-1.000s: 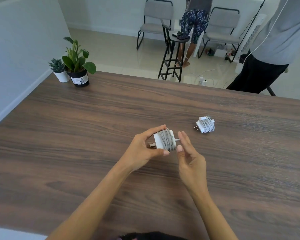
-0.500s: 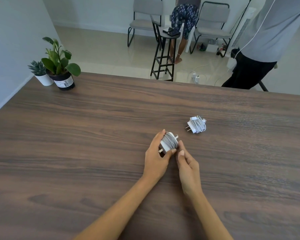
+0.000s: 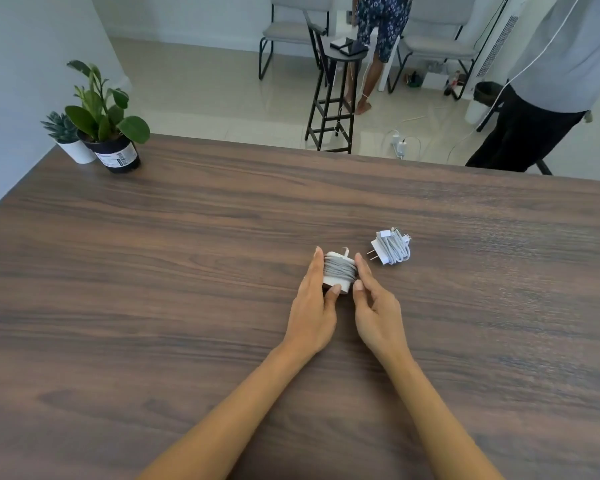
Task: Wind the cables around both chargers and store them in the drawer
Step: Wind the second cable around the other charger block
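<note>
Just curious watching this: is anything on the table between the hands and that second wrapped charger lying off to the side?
Nothing visible. The second charger lies just right of the wound charger both hands hold, with only bare table between.

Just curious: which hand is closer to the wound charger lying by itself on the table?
Right. The right hand is just below and left of the loose charger, not touching; the left hand sits farther left, beyond the held charger.
</note>
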The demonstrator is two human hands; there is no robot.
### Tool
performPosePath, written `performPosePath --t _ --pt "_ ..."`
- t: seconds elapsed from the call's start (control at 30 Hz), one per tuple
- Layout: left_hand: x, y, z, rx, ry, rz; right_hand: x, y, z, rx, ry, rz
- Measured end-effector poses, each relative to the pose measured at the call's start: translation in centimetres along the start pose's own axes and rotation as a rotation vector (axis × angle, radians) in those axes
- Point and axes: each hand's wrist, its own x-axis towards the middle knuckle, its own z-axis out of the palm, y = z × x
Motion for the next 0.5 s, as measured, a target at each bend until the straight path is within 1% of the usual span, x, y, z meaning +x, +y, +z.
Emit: performPosePath --t 0.07,0.1,0.2,0.23,0.27,0.37,0.5 --pt "0.2 0.0 0.0 -0.006 0.005 -0.001 0.0 0.1 -0.2 -0.021 0.026 -0.042" --pt "0.2 0.0 0.0 -0.004 0.014 -0.002 -0.2 0.1 -0.3 -0.048 0.084 -0.076" --pt "0.1 0.0 0.1 0.009 0.039 0.001 0.1 0.3 -0.9 -0.183 0.388 -0.203" --pt "0.1 0.0 0.1 0.014 0.045 0.007 0.5 0.3 -1.2 -0.209 0.460 -0.213" --pt "0.1 0.0 0.3 0.020 0.054 0.009 1.1 0.6 -1.7 -0.220 0.486 -0.199" --pt "0.1 -0.1 0.5 0.023 0.075 0.012 3.5 1.5 -2.5 -0.250 0.419 -0.140" --pt "0.0 -0.2 0.4 0.043 0.094 0.027 5.8 2.4 -3.0 -0.266 0.299 -0.149"
